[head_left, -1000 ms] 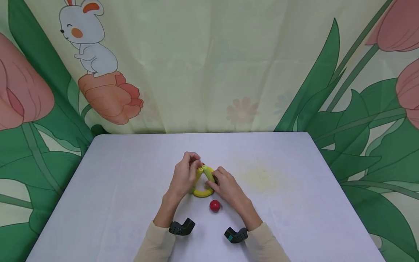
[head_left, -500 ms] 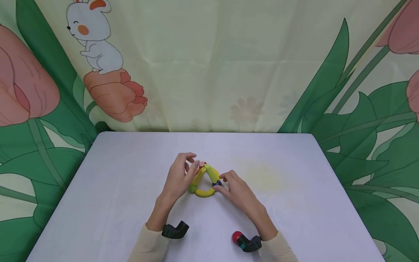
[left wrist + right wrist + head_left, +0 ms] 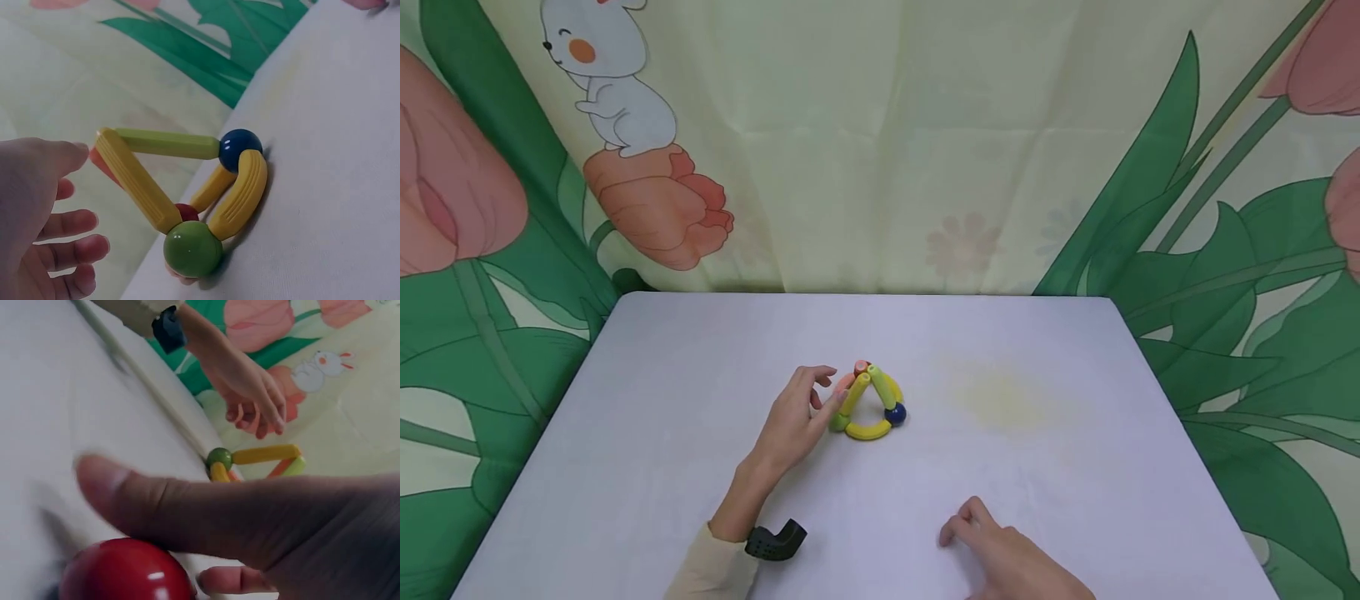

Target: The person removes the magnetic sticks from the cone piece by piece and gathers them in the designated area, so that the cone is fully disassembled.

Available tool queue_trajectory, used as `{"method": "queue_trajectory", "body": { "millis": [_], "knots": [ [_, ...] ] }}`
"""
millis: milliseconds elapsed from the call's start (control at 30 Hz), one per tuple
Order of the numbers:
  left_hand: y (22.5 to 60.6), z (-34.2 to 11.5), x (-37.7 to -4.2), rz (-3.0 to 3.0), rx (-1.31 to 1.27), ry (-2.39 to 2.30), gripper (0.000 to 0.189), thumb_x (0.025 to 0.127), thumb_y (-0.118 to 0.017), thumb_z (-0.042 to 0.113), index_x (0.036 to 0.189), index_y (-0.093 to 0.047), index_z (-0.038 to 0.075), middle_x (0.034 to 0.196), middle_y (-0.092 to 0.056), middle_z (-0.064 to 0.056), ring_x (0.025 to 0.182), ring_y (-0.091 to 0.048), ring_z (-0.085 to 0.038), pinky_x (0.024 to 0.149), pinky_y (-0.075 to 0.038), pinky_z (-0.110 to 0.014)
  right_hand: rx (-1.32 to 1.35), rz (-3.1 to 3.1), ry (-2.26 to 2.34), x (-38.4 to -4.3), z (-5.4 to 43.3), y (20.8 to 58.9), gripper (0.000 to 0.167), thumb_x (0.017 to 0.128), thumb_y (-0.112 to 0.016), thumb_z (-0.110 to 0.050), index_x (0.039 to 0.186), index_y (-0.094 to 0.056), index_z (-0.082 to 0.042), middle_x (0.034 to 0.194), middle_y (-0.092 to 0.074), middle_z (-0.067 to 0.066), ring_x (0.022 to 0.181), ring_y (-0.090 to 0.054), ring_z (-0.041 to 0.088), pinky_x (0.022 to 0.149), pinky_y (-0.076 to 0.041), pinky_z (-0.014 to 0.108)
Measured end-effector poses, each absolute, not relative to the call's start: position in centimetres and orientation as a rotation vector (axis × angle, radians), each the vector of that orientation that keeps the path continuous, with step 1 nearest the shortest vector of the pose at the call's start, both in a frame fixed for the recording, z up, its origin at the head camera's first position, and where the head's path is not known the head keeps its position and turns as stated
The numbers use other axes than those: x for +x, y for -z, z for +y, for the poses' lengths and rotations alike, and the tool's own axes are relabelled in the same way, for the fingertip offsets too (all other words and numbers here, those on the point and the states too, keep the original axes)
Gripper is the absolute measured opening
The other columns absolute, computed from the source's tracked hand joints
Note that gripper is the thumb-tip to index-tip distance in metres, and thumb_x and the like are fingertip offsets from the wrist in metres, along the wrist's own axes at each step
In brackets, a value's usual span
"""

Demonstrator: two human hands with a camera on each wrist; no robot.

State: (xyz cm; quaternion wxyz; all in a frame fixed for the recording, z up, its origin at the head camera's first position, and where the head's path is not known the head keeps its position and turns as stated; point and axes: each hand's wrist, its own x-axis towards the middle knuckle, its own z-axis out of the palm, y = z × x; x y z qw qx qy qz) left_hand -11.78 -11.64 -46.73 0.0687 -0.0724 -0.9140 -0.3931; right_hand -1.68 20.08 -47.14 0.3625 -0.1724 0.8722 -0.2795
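Observation:
In the head view a pyramid-like frame of magnetic building sticks and balls stands on the table. A yellow straight stick [image 3: 855, 395] and a light green stick [image 3: 882, 388] lean together at its top. A blue ball [image 3: 895, 414], a green ball [image 3: 193, 249] and a red ball [image 3: 187, 212] form the base corners, with yellow curved sticks [image 3: 242, 197] between them. My left hand [image 3: 793, 421] is beside the frame, fingers loosely bent, thumb apart from the sticks. My right hand [image 3: 1011, 558] is near the front edge, fingers loosely curled. A loose red ball [image 3: 128, 572] lies by its thumb.
The white table [image 3: 700, 358] reaches back to a printed curtain [image 3: 820, 167] with a rabbit and tulips. A black wrist camera [image 3: 776, 540] sits on my left wrist. The frame's shadow falls close around its base.
My right hand has let go of the frame and drawn back to the lower right. The loose red ball rolled toward the front right and left the head view. My left hand has eased off slightly.

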Motion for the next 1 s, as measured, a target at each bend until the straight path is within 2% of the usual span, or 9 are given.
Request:
{"method": "queue_trajectory", "body": {
  "millis": [133,267,367,467,567,700,900,1000],
  "knots": [
    [47.4,-11.2,-11.4,-2.765,-0.234,1.182,0.044,0.097,-0.065,0.036,0.133,-0.055,0.013,0.115,-0.060,-0.005,0.082,-0.050,-0.014,0.060,-0.043,-0.020,-0.481,2.242,0.796,0.2,20.6,47.9,0.043,0.076,-0.085,-0.044,0.103,-0.055,-0.032,0.108,-0.037,-0.012,0.062,-0.048,0.003,0.063,-0.041,0.020],
    [47.9,-11.2,-11.1,-2.750,-0.293,1.191,0.041,0.097,-0.065,0.035,0.129,-0.056,0.010,0.114,-0.060,-0.009,0.082,-0.052,-0.018,0.059,-0.042,-0.021,-0.460,2.450,0.990,1.0,21.6,49.0,0.032,0.081,-0.082,-0.040,0.098,-0.059,-0.026,0.096,-0.047,-0.013,0.064,-0.044,-0.003,0.059,-0.041,0.018],
    [48.1,-11.6,-11.0,-2.728,-0.317,1.183,0.039,0.097,-0.065,0.033,0.127,-0.056,0.009,0.113,-0.060,-0.011,0.082,-0.052,-0.020,0.059,-0.041,-0.022,-0.287,2.698,1.252,0.8,21.9,50.1,0.018,0.085,-0.078,-0.028,0.092,-0.064,-0.021,0.080,-0.056,-0.012,0.060,-0.045,-0.003,0.053,-0.041,0.018],
    [48.5,-12.0,-10.8,-2.715,-0.314,1.167,0.038,0.097,-0.066,0.030,0.126,-0.056,0.008,0.112,-0.060,-0.009,0.081,-0.052,-0.020,0.061,-0.041,-0.023,-0.018,2.794,1.509,0.7,21.3,51.1,0.006,0.091,-0.073,-0.018,0.090,-0.067,-0.016,0.071,-0.062,-0.008,0.053,-0.048,0.000,0.048,-0.041,0.020],
    [48.5,-12.0,-10.7,-2.692,-0.332,1.157,0.033,0.096,-0.068,0.025,0.122,-0.058,0.007,0.108,-0.059,-0.007,0.080,-0.050,-0.017,0.061,-0.040,-0.022,0.163,2.777,1.627,0.3,20.5,51.5,0.007,0.095,-0.069,-0.021,0.091,-0.069,-0.015,0.066,-0.062,-0.004,0.051,-0.050,0.004,0.046,-0.041,0.021],
    [47.8,-11.1,-9.8,-2.641,-0.426,1.131,0.025,0.093,-0.072,0.019,0.110,-0.059,0.007,0.100,-0.057,-0.008,0.077,-0.046,-0.012,0.058,-0.040,-0.019,0.188,2.828,1.573,-0.1,19.6,51.7,0.007,0.093,-0.072,-0.023,0.089,-0.069,-0.018,0.060,-0.052,-0.005,0.051,-0.047,0.005,0.048,-0.040,0.021],
    [46.8,-9.1,-8.6,-2.633,-0.661,1.060,0.022,0.092,-0.073,0.021,0.106,-0.061,0.010,0.100,-0.058,-0.003,0.073,-0.049,-0.011,0.056,-0.041,-0.016,0.075,2.924,1.472,-0.1,19.2,51.9,0.009,0.089,-0.076,-0.023,0.092,-0.067,-0.023,0.071,-0.053,-0.011,0.058,-0.047,0.002,0.053,-0.042,0.019],
    [47.0,-8.7,-8.3,-2.654,-0.696,1.030,0.021,0.093,-0.072,0.023,0.107,-0.061,0.011,0.103,-0.058,0.000,0.073,-0.051,-0.011,0.058,-0.042,-0.016,-0.110,2.936,1.378,0.2,19.0,51.8,0.021,0.083,-0.082,-0.027,0.098,-0.067,-0.024,0.086,-0.056,-0.015,0.064,-0.046,0.000,0.056,-0.041,0.017]
  ]
}}
